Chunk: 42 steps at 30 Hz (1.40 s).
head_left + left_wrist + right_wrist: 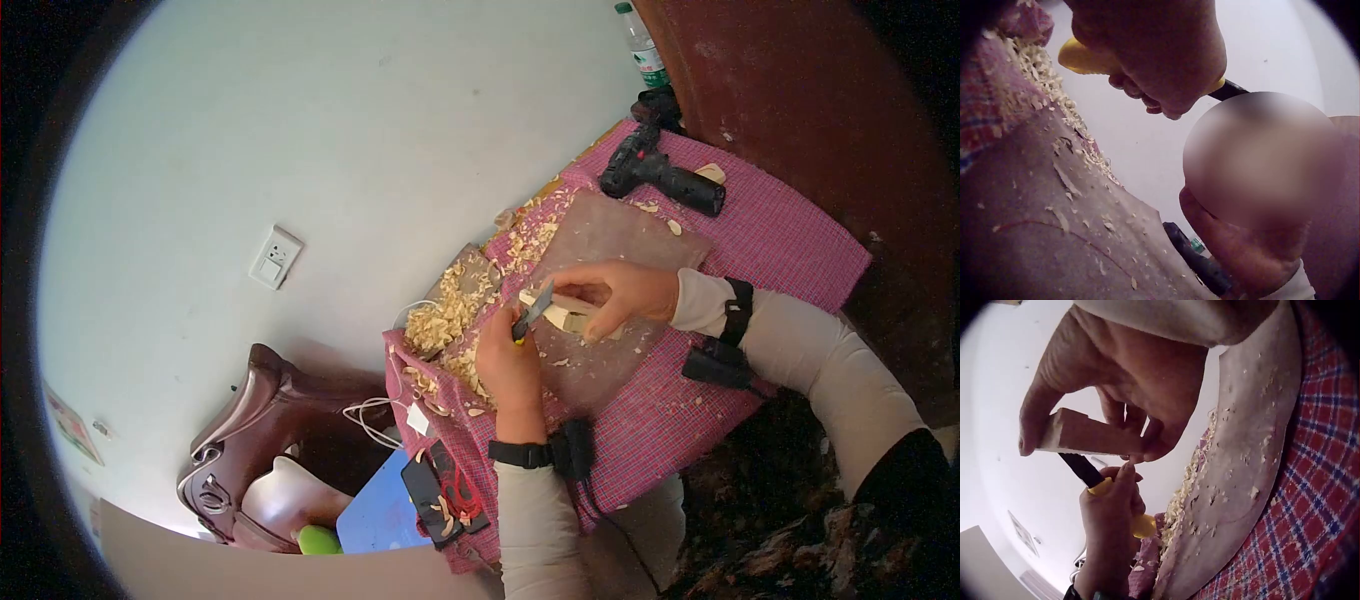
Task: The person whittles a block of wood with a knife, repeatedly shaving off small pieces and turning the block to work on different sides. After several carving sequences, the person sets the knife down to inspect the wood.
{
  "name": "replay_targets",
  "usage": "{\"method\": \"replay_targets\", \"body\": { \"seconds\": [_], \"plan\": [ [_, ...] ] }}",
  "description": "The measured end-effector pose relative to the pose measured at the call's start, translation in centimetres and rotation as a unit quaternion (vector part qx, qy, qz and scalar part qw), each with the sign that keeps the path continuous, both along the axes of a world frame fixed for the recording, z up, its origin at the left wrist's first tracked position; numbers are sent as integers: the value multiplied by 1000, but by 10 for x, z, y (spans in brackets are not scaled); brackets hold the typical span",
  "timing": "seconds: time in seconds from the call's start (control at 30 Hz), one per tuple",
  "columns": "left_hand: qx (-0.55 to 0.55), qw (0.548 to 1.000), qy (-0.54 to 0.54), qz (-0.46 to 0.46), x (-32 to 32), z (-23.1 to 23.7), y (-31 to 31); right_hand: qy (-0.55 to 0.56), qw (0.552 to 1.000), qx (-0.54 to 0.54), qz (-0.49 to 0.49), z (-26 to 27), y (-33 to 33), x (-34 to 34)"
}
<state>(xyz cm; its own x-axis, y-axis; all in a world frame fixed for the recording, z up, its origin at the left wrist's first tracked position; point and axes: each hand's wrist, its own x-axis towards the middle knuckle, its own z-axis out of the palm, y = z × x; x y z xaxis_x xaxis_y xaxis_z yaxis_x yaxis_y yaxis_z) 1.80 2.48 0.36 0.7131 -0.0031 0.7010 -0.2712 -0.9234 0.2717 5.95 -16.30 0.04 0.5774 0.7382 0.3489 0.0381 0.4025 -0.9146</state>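
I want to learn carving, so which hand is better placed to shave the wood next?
Probably the left hand: it grips the yellow-handled knife, with the blade right by the wood block. The right hand holds that block, so it seems better for steadying.

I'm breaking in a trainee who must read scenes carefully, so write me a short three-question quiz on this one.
1. Which hand holds the knife?
2. True or false: the right hand is empty.
3. What colour is the knife's handle? (a) red (b) yellow (c) blue

Key:
1. The left hand.
2. False; it grips a pale wood block.
3. (b) yellow.
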Motion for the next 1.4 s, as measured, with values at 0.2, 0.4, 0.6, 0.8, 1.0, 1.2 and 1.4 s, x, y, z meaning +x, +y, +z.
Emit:
{"method": "replay_targets", "body": {
  "seconds": [0.2,0.4,0.6,0.8,1.0,1.2,1.4],
  "plan": [
    [8,999,15,43,3,-4,9,-72,994,-72,-45,14,-9,-5],
    [-132,985,-7,114,3,2,30,-27,1000,-10,-11,22,-21,-9],
    [1,1000,-21,-12,-9,6,-3,-316,908,-135,-241,15,-17,0],
    [47,998,-2,-52,-11,5,-10,-370,867,-113,-313,10,-16,3],
    [36,999,-15,-24,-3,-1,-3,-358,874,-132,-302,18,-17,-3],
    [5,999,23,44,6,-1,10,-307,918,-93,-232,22,-17,-5],
    [11,991,37,129,7,-6,24,-256,955,-24,-146,19,-14,-12]
  ]
}}
